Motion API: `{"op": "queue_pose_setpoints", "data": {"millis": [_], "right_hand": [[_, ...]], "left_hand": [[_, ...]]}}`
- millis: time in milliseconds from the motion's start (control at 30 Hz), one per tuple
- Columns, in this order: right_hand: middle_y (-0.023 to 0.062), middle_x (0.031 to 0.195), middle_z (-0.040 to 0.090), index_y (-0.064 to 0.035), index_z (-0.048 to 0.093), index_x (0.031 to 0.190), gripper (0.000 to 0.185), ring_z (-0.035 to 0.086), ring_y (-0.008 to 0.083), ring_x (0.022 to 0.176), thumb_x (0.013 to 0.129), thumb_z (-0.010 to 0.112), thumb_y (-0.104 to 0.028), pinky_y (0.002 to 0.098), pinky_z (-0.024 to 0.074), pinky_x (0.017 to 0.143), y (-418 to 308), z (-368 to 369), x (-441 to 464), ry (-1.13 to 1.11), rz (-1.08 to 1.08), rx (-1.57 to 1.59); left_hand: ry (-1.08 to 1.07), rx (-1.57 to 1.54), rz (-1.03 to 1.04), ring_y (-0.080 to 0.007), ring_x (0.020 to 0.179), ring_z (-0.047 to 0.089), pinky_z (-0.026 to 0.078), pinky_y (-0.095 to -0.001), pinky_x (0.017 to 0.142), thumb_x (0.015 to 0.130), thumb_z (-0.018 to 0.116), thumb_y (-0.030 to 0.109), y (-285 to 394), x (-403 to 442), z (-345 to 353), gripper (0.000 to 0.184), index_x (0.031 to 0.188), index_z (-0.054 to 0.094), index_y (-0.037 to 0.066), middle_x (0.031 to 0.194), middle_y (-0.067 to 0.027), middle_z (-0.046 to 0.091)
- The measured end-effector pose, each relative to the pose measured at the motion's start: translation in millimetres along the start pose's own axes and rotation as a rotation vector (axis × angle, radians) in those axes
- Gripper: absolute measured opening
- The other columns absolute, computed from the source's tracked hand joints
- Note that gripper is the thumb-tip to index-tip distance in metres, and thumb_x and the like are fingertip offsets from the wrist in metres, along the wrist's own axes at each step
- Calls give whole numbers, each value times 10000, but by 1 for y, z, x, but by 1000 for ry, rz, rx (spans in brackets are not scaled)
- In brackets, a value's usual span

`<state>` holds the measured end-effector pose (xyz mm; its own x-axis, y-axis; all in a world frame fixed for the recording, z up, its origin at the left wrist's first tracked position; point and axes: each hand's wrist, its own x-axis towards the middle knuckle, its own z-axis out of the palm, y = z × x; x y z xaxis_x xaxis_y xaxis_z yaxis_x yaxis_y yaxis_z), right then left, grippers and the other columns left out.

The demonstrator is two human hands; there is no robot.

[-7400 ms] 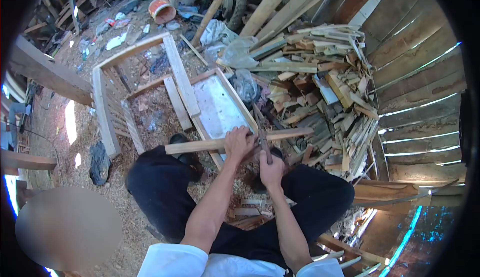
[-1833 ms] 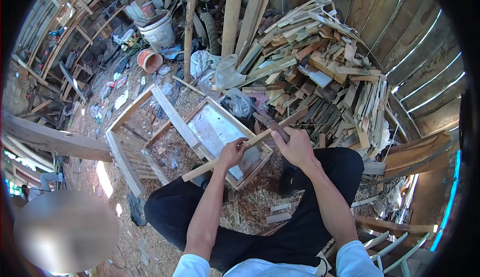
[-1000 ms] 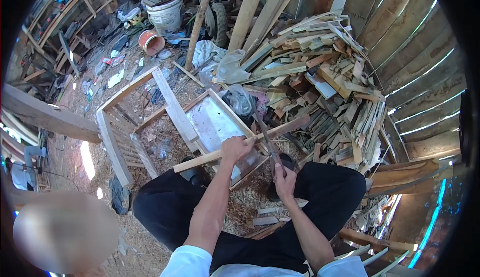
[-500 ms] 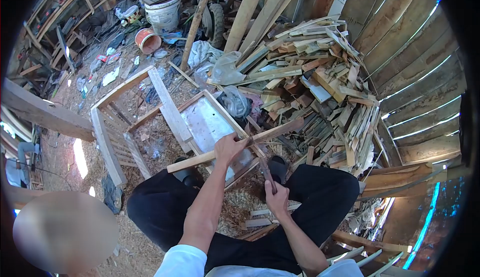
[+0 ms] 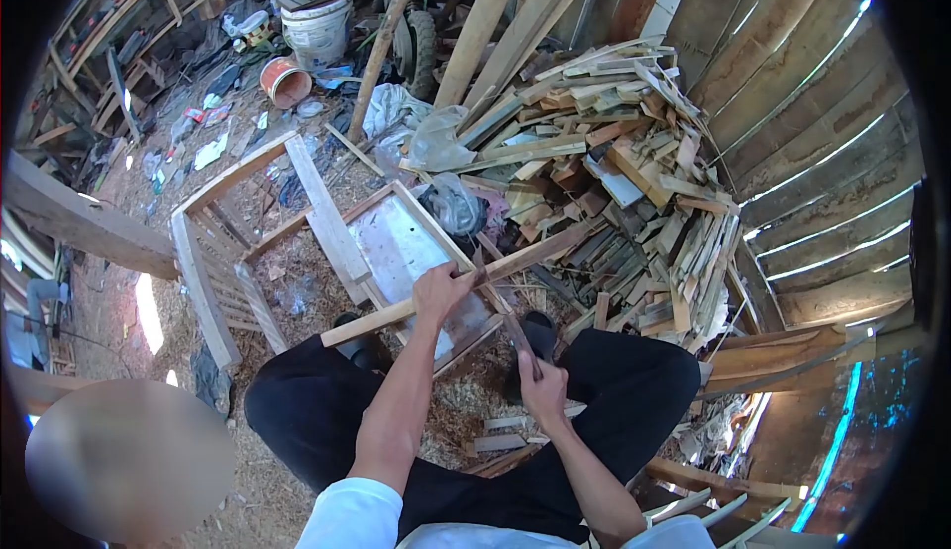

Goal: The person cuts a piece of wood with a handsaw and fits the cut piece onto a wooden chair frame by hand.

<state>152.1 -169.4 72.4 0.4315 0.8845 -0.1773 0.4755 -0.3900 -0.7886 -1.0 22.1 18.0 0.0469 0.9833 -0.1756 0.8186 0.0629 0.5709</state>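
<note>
My left hand [image 5: 439, 293] is wrapped round a long wooden strip [image 5: 371, 323] that lies slantwise in front of me, its right part rising toward the wood pile. Closed round the handle of a dark, narrow tool [image 5: 515, 330] is my right hand [image 5: 543, 388], lower and to the right. The tool crosses the strip just right of my left hand; its exact type is hard to make out. Beneath the strip is a wooden frame with a whitish panel [image 5: 401, 242], and slatted woodwork [image 5: 210, 286] stands left of it.
A big pile of wood offcuts [image 5: 634, 163] fills the right side. Beyond lie an orange bucket [image 5: 285, 82] and a white bucket [image 5: 317, 29]. A thick beam [image 5: 89, 217] juts in from the left. Behind it, part of another person [image 5: 40, 311] shows.
The tool was above the strip under my right hand 1.8 seconds ago; my right hand is now lower, nearer my body. Since half a second ago, hands and strip have shifted slightly left in view.
</note>
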Motion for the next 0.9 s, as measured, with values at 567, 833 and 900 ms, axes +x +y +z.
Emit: {"op": "queue_pose_setpoints", "data": {"millis": [567, 833, 900], "right_hand": [[130, 522, 353, 66, 538, 681, 571, 362, 122, 514, 969, 565, -426, 395, 336, 488, 1, 11, 20, -5, -11, 43], [144, 516, 394, 64, 558, 688, 553, 393, 127, 503, 963, 580, -415, 398, 362, 495, 10, -2, 3, -60, -86, 0], [139, 514, 391, 63, 563, 690, 529, 387, 110, 509, 960, 593, -390, 391, 363, 494, 21, -19, -23, -74, -31, -10]], "left_hand": [[-15, -18, -12, -380, 791, 680, 525, -463, 713, 769, 662, 597, -3, 5, 1, 529, 791, 720, 71, 779, -185, 703], [-44, -33, -51, -385, 803, 680, 530, -454, 736, 771, 656, 595, 1, 3, -9, 523, 854, 748, 86, 800, -193, 705], [-27, -51, -56, -385, 806, 680, 530, -454, 737, 774, 653, 590, -2, 6, -6, 518, 855, 748, 87, 801, -193, 705]]}}
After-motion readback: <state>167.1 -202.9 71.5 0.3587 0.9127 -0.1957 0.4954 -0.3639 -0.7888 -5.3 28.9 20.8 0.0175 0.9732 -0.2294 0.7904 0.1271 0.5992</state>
